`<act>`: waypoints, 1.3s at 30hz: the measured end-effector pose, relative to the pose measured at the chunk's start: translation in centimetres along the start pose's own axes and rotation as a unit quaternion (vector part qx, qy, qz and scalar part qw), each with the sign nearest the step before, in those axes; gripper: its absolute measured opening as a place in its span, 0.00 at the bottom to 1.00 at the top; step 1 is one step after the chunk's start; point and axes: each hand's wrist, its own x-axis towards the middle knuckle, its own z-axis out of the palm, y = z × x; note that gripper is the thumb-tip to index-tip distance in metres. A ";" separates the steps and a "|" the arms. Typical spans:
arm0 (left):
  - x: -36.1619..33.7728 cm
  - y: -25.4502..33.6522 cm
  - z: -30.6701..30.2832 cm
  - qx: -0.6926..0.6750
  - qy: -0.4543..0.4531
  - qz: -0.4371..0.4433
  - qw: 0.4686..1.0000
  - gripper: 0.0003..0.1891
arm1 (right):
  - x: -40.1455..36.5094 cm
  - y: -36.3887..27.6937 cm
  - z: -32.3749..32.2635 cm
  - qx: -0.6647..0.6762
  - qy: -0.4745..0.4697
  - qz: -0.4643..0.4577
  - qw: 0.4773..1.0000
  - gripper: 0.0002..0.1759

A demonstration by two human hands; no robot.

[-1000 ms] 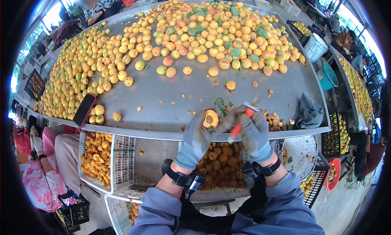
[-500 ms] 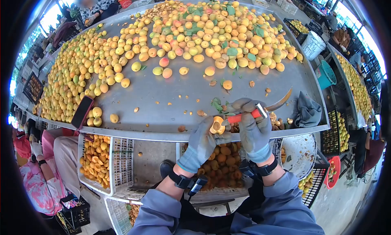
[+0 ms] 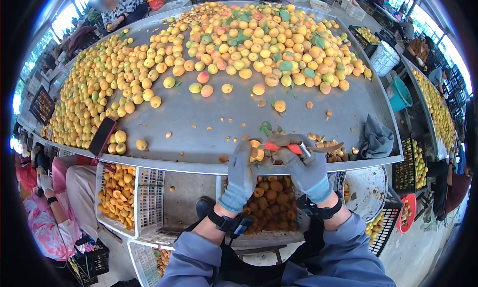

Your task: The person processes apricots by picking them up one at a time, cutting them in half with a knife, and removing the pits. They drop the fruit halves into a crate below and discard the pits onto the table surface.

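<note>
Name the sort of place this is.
Probably a fruit processing shed: a metal table heaped with apricot-like fruit, a white crate of halved fruit, and a curved knife in the right hand.

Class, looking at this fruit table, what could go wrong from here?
The right hand grips a knife with its curved blade bare; if turned or slipping, it could nick the left hand, which holds a cut apricot close by.

The phone lies at the near edge of the table and might get knocked off.
</note>
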 end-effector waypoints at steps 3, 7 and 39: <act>0.6 0.3 -0.1 -0.046 0.044 0.038 0.997 0.17 | -0.3 0.2 0.8 0.034 0.020 0.029 0.999 0.11; 0.3 0.4 -0.1 -0.129 0.021 -0.063 0.989 0.14 | -0.5 1.7 1.5 -0.001 0.037 -0.038 0.999 0.12; 2.5 1.8 -0.9 -0.591 -0.035 -0.384 0.708 0.22 | 1.2 2.3 0.9 0.354 0.142 0.189 0.905 0.15</act>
